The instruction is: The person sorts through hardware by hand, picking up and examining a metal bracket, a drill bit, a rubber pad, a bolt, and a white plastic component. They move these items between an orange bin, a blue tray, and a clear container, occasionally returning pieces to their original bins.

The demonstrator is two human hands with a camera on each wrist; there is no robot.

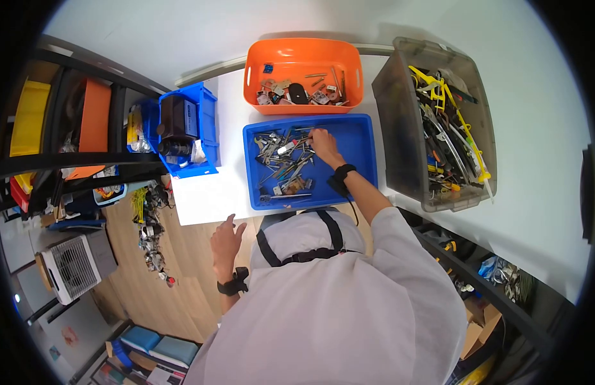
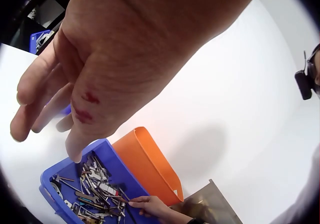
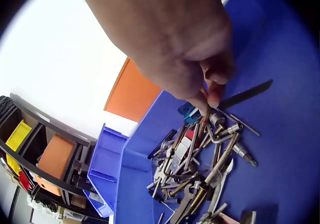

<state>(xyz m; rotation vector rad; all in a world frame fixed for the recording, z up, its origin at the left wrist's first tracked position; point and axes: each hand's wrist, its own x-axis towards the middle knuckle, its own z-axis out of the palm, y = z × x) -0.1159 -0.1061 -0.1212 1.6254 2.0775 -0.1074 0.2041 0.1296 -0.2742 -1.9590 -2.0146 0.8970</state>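
Observation:
In the head view, a blue tray (image 1: 360,144) holds a heap of metal tools and small parts (image 1: 291,157). My right hand (image 1: 326,147) reaches into its far side. Up close in the right wrist view, the thumb and fingertips of that hand (image 3: 185,53) pinch the upper end of a thin brown rod (image 3: 203,125) at the heap's edge. A dark flat strip (image 3: 247,94) lies beside the fingertips. My left hand (image 1: 226,241) hangs off the table's near edge, fingers loosely extended and holding nothing; the left wrist view shows this hand (image 2: 115,63) large, above the tray.
Behind the tray stands an orange bin (image 1: 304,54) with small parts. A grey translucent box (image 1: 400,141) of tools is at the right. At the left, a blue bin (image 1: 209,122) holds a dark bottle (image 1: 177,117), near a black shelf rack (image 1: 67,157).

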